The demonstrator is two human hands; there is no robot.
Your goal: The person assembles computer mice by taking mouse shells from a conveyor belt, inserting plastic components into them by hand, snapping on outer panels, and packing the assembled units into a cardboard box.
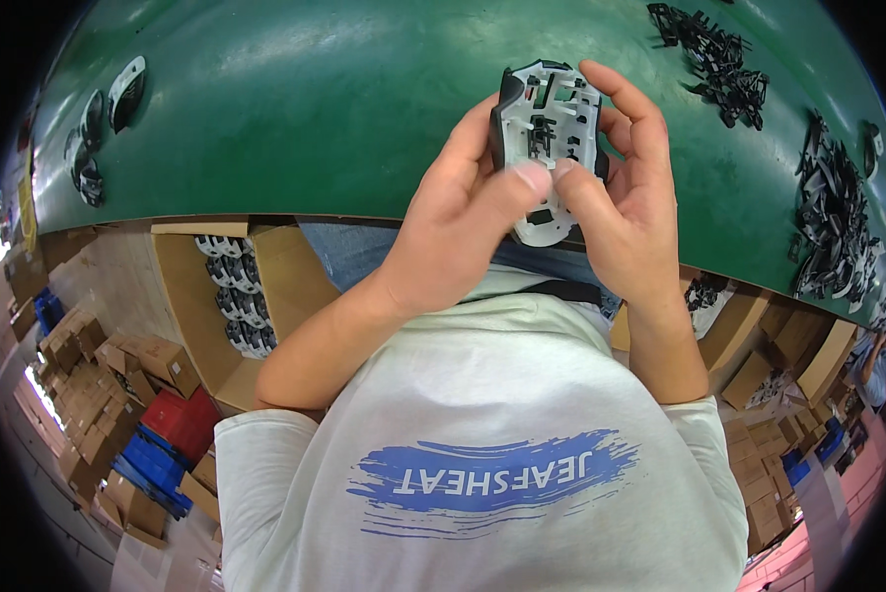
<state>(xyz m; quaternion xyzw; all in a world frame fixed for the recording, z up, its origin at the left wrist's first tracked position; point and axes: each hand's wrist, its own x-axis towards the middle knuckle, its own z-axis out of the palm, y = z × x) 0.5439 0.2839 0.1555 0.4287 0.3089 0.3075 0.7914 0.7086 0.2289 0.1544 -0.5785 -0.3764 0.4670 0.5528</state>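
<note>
Above the table's near edge I hold a white and black plastic mouse shell [566, 123], its hollow, ribbed inner side facing up. My left hand [448, 222] is closed around its left side, and my right hand [635, 212] grips the right side. Both thumbs press on the lower middle of the inside, where a small black part [542, 133] sits among the white ribs. What lies under the thumbs is hidden, as are most of the left fingers.
The green table [295, 109] carries several loose shells [127, 94] at far left. Small black plastic parts [724, 69] lie in a heap at upper right, with another pile [833, 217] at right. Open cartons flank me; the left carton [191, 316] contains stacked shells. Crates [152, 469] stand behind.
</note>
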